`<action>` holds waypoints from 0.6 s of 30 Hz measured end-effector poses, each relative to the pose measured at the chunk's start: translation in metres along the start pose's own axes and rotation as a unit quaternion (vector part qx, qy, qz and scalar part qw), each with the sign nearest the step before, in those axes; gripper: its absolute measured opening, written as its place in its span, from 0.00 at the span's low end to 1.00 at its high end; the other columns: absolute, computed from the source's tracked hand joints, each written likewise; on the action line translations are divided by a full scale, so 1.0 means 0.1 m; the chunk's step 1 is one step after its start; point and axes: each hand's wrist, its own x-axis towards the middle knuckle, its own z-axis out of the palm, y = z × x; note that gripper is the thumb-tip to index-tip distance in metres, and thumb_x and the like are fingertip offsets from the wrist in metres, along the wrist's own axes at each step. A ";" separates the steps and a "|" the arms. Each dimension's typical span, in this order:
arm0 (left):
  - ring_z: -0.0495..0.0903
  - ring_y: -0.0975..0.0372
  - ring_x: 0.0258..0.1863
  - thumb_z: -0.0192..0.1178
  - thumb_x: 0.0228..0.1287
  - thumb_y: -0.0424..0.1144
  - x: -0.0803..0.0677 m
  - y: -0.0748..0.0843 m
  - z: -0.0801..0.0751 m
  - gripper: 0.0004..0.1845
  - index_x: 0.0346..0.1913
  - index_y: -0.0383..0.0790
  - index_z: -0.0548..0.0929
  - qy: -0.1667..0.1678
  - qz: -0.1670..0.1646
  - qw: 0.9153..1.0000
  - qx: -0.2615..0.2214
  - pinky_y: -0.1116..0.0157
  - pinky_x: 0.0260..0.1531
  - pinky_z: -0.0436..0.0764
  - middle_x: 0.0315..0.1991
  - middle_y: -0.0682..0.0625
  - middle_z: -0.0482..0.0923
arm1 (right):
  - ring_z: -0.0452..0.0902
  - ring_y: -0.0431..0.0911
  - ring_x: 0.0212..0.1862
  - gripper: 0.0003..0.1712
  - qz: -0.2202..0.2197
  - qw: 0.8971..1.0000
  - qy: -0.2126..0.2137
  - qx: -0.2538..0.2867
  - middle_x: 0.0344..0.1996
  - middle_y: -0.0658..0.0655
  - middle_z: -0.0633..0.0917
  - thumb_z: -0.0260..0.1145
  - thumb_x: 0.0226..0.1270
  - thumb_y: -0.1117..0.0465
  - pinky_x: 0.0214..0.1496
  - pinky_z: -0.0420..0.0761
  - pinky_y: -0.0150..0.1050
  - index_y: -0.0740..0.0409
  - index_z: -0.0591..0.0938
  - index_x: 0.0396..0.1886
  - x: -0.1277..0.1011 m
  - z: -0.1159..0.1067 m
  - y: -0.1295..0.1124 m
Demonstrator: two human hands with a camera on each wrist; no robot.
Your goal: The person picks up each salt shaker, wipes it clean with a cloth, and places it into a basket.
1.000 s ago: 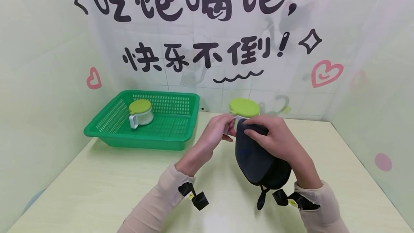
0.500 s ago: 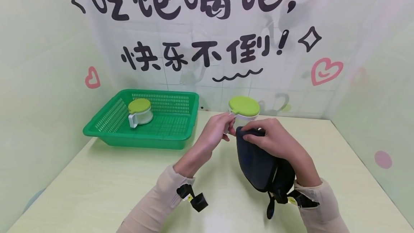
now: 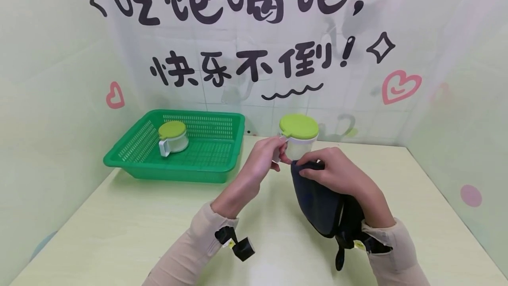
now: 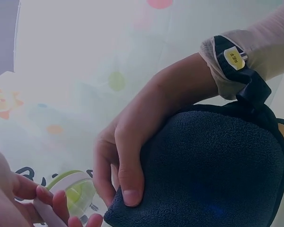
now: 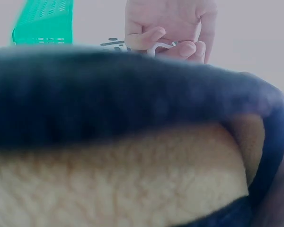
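Note:
In the head view my left hand [image 3: 265, 156] grips the white handle of a clear seasoning jar [image 3: 300, 149] with a lime-green lid, near the back wall. The jar stays upright, its lower part hidden behind the cloth and fingers. My right hand [image 3: 335, 169] pinches the top edge of a folded navy fleece cloth [image 3: 317, 204], which hangs toward me with a dark loop at its lower end. The cloth's corner is right at the front of the jar. In the right wrist view the cloth's tan side [image 5: 132, 175] shows behind its navy border.
A green basket [image 3: 178, 175] stands at the back left, with another lime-lidded jar [image 3: 174, 138] inside. The pale table [image 3: 158, 215] meets a white printed wall sheet [image 3: 254, 100] at the back. Both wrists carry small black cameras.
The cloth's top edge has moved down and its bottom swung to the right, uncovering more of the jar. The jar's lid sits slightly higher; the left hand keeps its grip on the handle.

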 end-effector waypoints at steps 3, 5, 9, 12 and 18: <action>0.86 0.57 0.37 0.43 0.78 0.44 0.00 0.00 0.01 0.18 0.29 0.42 0.72 0.001 0.001 1.000 -0.001 0.66 0.33 0.76 0.25 0.52 0.77 | 0.83 0.42 0.42 0.08 -0.003 1.000 0.001 -0.005 0.38 0.46 0.91 0.73 0.65 0.63 0.49 0.83 0.41 0.50 0.91 0.42 -0.01 -0.02 0.00; 0.85 0.57 0.36 0.43 0.78 0.44 0.00 -0.01 0.01 0.17 0.28 0.42 0.72 0.004 0.003 1.000 0.001 0.66 0.32 0.75 0.25 0.52 0.77 | 0.83 0.42 0.42 0.08 -0.006 1.000 0.001 -0.009 0.39 0.47 0.91 0.72 0.66 0.63 0.50 0.83 0.42 0.50 0.91 0.42 0.00 -0.02 -0.01; 0.85 0.57 0.35 0.44 0.78 0.44 0.01 -0.02 0.01 0.18 0.28 0.42 0.72 0.011 0.005 1.000 0.005 0.67 0.32 0.75 0.26 0.52 0.77 | 0.85 0.43 0.44 0.08 -0.015 1.000 0.017 -0.016 0.40 0.48 0.92 0.72 0.66 0.63 0.51 0.84 0.45 0.51 0.91 0.43 0.01 -0.03 -0.02; 0.85 0.56 0.36 0.44 0.78 0.44 0.02 -0.03 0.01 0.17 0.28 0.42 0.72 0.014 0.006 1.000 0.009 0.66 0.32 0.75 0.27 0.52 0.77 | 0.86 0.44 0.45 0.09 -0.025 0.998 0.048 -0.017 0.41 0.50 0.92 0.73 0.66 0.64 0.52 0.84 0.47 0.52 0.91 0.44 0.00 -0.04 -0.02; 0.86 0.56 0.34 0.44 0.78 0.43 0.04 -0.04 0.02 0.17 0.28 0.42 0.73 0.010 -0.002 1.000 0.017 0.67 0.30 0.76 0.24 0.52 0.77 | 0.87 0.42 0.45 0.10 -0.042 0.993 0.110 -0.009 0.40 0.49 0.92 0.75 0.64 0.65 0.52 0.84 0.39 0.50 0.91 0.43 -0.03 -0.06 -0.05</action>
